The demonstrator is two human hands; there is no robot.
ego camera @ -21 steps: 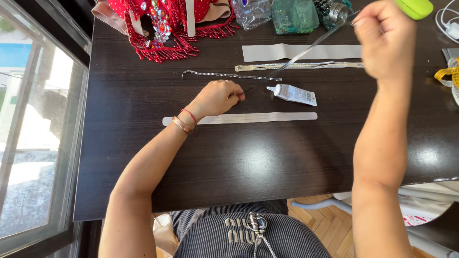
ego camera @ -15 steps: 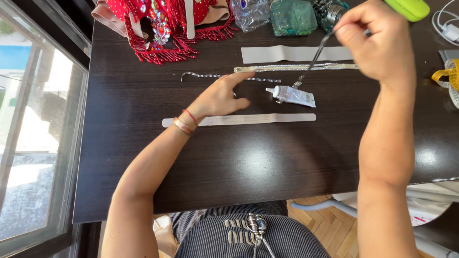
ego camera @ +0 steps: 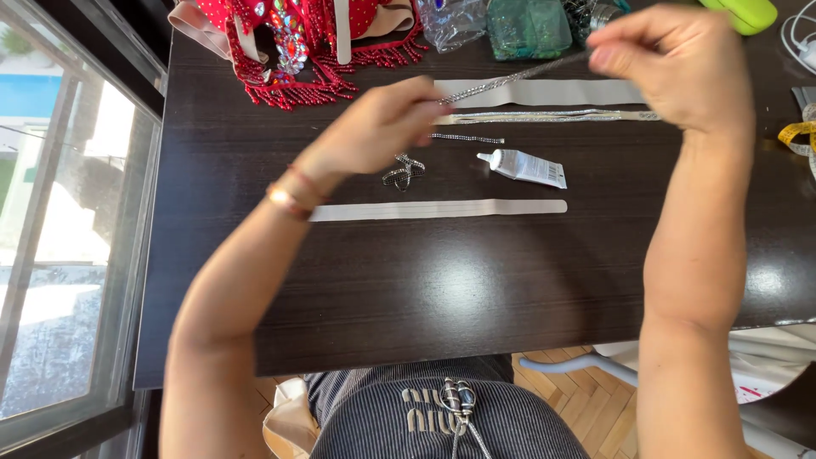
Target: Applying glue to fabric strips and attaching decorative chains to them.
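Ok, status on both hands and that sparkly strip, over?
Left hand and right hand pinch a silver rhinestone chain strip, stretched between them above the dark wooden table. White glue tube lies below, clear.

Two hands, three pale strips, one glue tube.

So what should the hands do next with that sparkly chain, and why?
Probably lower the sparkly chain onto the pale strip nearest the body. Left hand and right hand hold it stretched above the table, and the glue tube lies close by.
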